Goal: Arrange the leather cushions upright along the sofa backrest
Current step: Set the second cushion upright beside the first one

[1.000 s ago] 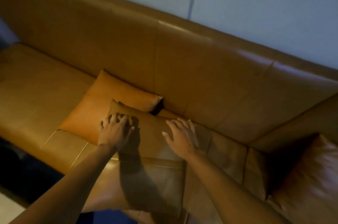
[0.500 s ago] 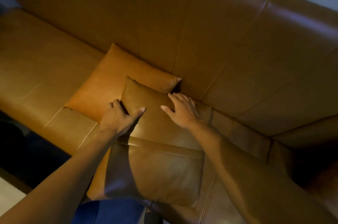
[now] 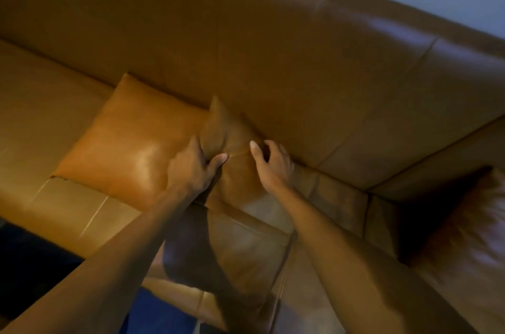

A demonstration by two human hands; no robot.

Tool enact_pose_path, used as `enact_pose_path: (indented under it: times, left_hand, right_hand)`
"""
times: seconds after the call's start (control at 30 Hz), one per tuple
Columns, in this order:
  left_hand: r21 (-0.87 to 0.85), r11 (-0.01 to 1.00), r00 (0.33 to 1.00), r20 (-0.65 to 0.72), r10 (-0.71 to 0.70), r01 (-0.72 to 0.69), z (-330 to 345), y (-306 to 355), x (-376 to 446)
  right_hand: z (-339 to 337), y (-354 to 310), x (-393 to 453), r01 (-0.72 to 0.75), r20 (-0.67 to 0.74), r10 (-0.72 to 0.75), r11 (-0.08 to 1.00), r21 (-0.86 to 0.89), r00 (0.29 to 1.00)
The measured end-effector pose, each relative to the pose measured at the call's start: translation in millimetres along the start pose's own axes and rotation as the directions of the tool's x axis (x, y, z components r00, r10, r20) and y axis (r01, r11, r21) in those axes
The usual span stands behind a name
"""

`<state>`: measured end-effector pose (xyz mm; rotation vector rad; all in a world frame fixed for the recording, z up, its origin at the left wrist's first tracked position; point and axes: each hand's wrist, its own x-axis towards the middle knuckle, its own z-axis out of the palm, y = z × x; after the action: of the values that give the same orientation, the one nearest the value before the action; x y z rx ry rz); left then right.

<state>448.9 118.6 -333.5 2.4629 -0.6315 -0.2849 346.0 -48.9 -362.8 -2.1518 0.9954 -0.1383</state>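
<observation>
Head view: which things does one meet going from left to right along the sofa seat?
Orange cushion → left hand → brown cushion gripped between both hands → right hand → blurred cushion in the corner.

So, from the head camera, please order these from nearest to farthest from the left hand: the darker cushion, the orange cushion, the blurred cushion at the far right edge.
From the left hand:
1. Darker cushion: gripped by this hand, in the middle.
2. Orange cushion: lying flat, partly under the hand, to the left.
3. Blurred cushion: at the sofa's right corner, beyond the right hand.
</observation>
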Motion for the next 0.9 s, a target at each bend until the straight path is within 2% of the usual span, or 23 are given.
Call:
enact_pose_path:
  times: [0.13, 0.23, 0.33, 0.5, 0.6, 0.73, 0.9]
  left_hand:
    - [0.145, 0.941, 0.943, 0.184, 0.277, -0.305, 36.2, 108.5, 14.6]
    - [0.248, 0.835, 0.857, 0.307, 0.414, -0.492, 68.7, 198.7, 8.4]
    - [0.303, 0.687, 0.745, 0.381, 0.548, -0.66, 106.6, 278.4, -9.7]
    - [0.307, 0.417, 0.517, 0.456, 0.725, -0.855, 165.3, 368.1, -30.2]
    - [0.303, 0.324, 0.437, 0.475, 0.764, -0.896, 184.9, 399.7, -31.4]
    - [0.31, 0.312, 0.435, 0.512, 0.741, -0.898, 199.8, 410.0, -26.3]
    - [0.312, 0.425, 0.527, 0.493, 0.692, -0.85, 193.9, 391.0, -8.3]
  right_hand:
    - [-75.0, 60.6, -13.4, -0.135, -0.145, 0.148, 0.986, 0.099, 0.978]
    - [-131.9, 112.3, -31.6, -0.194, -0.224, 0.232, 0.964, 0.18, 0.947]
    - [-182.8, 159.5, -50.5, -0.247, -0.293, 0.325, 0.93, 0.273, 0.899]
    - [-245.2, 222.6, -76.2, -0.237, -0.372, 0.417, 0.866, 0.441, 0.829]
    - [-262.5, 245.5, -84.5, -0.203, -0.405, 0.428, 0.847, 0.491, 0.808]
    - [-267.7, 257.3, -84.1, -0.212, -0.369, 0.442, 0.827, 0.521, 0.818]
    - [-263.8, 252.7, -71.1, -0.226, -0.338, 0.432, 0.833, 0.506, 0.836]
